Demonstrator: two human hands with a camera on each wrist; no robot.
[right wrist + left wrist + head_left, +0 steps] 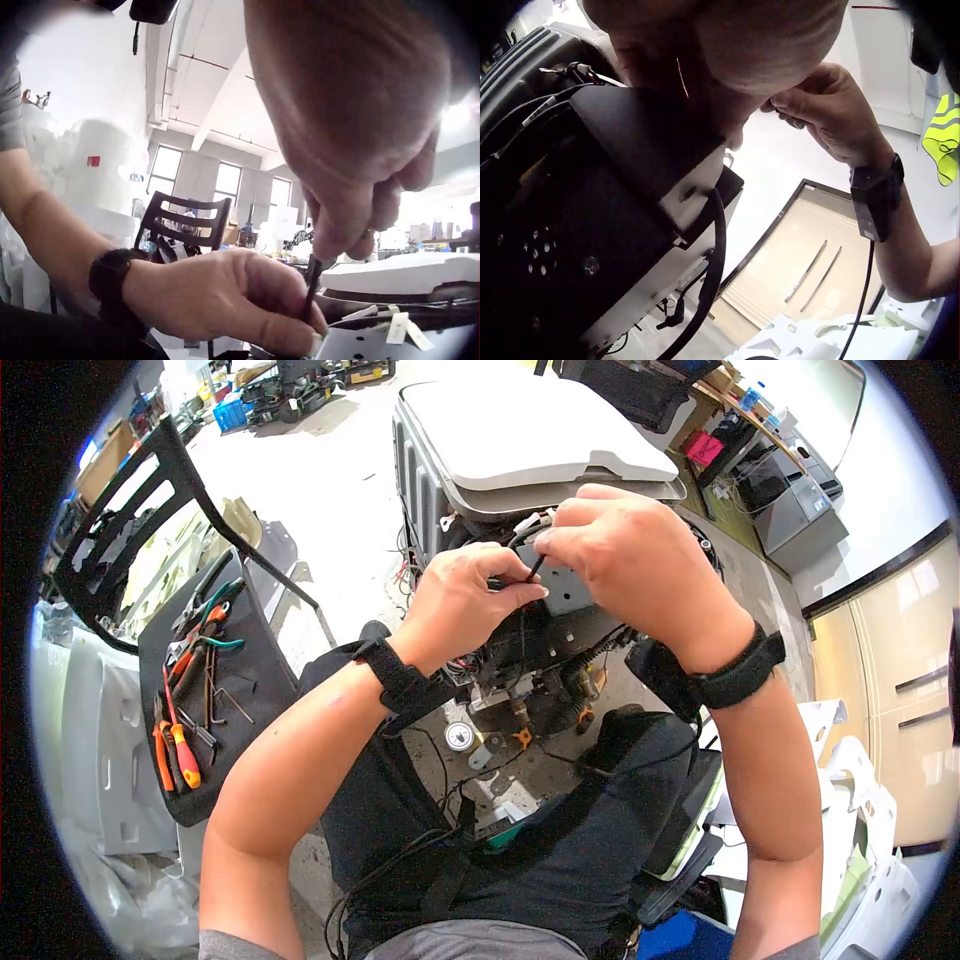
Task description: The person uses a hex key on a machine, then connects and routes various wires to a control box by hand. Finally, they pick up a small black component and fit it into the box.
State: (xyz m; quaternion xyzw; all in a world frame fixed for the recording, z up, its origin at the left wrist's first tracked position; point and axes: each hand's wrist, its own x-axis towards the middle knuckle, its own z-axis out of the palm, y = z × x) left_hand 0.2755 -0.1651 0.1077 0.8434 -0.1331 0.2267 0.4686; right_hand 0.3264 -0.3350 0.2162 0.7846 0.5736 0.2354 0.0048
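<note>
Both hands meet over an open machine with a white lid (540, 435). My left hand (465, 595) pinches the lower part of a thin black cable (537, 568) between thumb and fingers. Just above it, my right hand (625, 550) pinches the same cable's upper part. In the right wrist view the black piece (311, 289) runs between the right fingertips and the left hand (225, 296). Labelled wires (397, 328) lie beside the hands there. The left wrist view shows the right hand (836, 112) with fingertips together; the left hand's own fingertips are hidden there.
Pliers, a screwdriver (185, 755) and hex keys lie on a black chair seat (255, 700) at the left. A black chair frame (190, 490) stands behind. Below the hands are a round white gauge-like part (459, 737) and loose cables. White panels (850, 830) stand at the right.
</note>
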